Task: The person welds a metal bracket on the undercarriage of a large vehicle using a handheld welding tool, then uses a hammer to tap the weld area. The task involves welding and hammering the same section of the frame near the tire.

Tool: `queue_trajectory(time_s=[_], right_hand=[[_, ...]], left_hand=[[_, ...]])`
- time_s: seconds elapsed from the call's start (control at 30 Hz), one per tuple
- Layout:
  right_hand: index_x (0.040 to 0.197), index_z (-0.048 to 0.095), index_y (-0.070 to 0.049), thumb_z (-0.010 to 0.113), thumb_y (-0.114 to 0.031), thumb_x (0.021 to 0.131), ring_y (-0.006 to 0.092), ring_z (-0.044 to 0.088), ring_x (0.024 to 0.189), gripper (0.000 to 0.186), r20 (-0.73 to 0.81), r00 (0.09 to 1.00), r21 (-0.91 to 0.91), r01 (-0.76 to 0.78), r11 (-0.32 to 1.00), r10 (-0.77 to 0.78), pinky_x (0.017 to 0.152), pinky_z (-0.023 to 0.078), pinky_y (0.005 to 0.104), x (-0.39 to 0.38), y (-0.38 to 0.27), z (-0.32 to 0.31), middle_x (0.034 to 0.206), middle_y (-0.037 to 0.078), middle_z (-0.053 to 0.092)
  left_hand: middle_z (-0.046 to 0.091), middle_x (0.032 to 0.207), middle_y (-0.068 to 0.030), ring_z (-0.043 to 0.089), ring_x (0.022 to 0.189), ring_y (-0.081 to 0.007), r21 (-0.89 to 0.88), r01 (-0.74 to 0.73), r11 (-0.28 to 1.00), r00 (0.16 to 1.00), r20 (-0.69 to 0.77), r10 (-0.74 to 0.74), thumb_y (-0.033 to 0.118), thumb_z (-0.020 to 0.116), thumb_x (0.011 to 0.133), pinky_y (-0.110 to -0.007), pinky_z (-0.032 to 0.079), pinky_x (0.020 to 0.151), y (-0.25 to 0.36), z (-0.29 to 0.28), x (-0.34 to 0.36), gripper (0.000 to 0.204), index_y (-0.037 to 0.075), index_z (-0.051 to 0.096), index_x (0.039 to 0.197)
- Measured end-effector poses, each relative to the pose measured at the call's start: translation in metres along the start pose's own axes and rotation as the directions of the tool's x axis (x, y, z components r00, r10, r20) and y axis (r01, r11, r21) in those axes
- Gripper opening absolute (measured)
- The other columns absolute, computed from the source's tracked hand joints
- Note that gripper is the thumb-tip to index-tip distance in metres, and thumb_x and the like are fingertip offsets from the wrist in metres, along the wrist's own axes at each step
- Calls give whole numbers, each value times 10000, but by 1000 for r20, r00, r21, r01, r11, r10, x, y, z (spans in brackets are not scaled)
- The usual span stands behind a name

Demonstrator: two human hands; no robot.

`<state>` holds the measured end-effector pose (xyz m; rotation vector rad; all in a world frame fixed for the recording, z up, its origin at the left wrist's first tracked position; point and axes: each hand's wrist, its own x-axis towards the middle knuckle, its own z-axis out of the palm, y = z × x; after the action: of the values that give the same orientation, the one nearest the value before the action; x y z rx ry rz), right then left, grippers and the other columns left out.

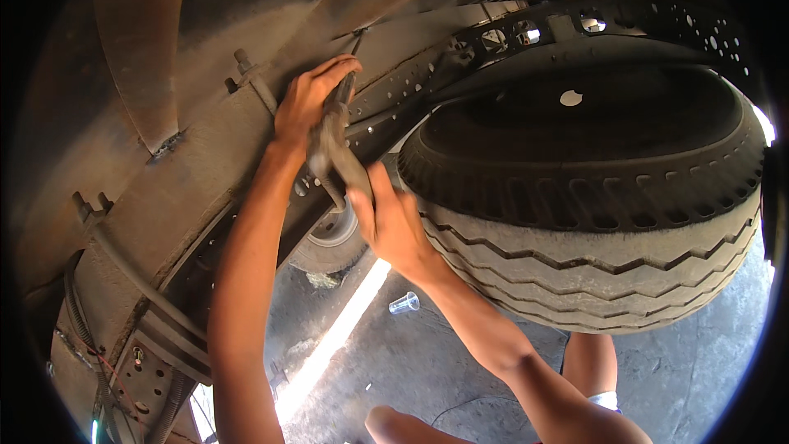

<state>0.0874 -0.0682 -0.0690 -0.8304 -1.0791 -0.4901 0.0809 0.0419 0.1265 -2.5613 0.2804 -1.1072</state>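
Note:
Both my arms reach up to the rusty steel frame beam of a vehicle. My left hand [308, 107] is closed round a dark metal bar [343, 90], close against the beam's side. A thin rod [358, 41] shows just above its fingers, running toward the beam. Lower and to the right, my right hand [390, 218] grips a grey metal tool [352, 168], held at a slant. The tool's upper part is smeared by motion and meets or overlaps the bar below my left hand. Its exact kind I cannot make out.
A large spare tyre [592, 263] hangs flat on the right, near my right forearm. Bolts and clamps [131, 263] stick out from the beam [193, 140] on the left, above hoses and wires [78, 312]. A clear plastic cup [404, 303] lies on the concrete floor below.

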Motion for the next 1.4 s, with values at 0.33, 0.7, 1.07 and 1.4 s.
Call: queue_trajectory(time_s=[0.33, 0.7, 1.07, 1.4], right_hand=[[1104, 474, -12, 549, -234, 1033, 419, 628, 543, 245, 38, 982, 47, -184, 982, 183, 448, 454, 440, 0, 3, 6, 614, 203, 584], [1111, 463, 2, 512, -273, 1059, 408, 671, 580, 285, 28, 986, 158, -165, 974, 163, 481, 481, 408, -38, -9, -14, 633, 208, 599], [1096, 454, -13, 523, -283, 1055, 383, 675, 573, 282, 44, 990, 148, -137, 979, 132, 479, 472, 417, -41, -7, -10, 637, 210, 605], [1018, 415, -33, 412, -427, 1073, 57, 439, 544, 398, -25, 972, 282, -217, 934, 233, 469, 387, 235, -45, -31, -42, 676, 6, 483]], left_hand=[[682, 1168, -121, 682, 987, -341, -30, 62, 998, 998, -27, -63, 49, 653, 837, -383, 523, 864, 3, 2, -2, 363, 96, 652, 1197], [688, 1159, -153, 708, 947, -356, 145, -191, 971, 972, -107, 207, 77, 677, 883, -383, 570, 830, 8, 5, -7, 261, 13, 669, 1136], [654, 1246, -167, 650, 1094, -385, 97, -175, 980, 983, -38, 180, -88, 637, 817, -394, 545, 934, 7, 4, -4, 445, 43, 617, 1242], [585, 1353, -79, 653, 1103, -337, 293, -213, 932, 976, 95, 194, -112, 666, 732, -436, 582, 906, 7, 8, -8, 603, 118, 608, 1286]])
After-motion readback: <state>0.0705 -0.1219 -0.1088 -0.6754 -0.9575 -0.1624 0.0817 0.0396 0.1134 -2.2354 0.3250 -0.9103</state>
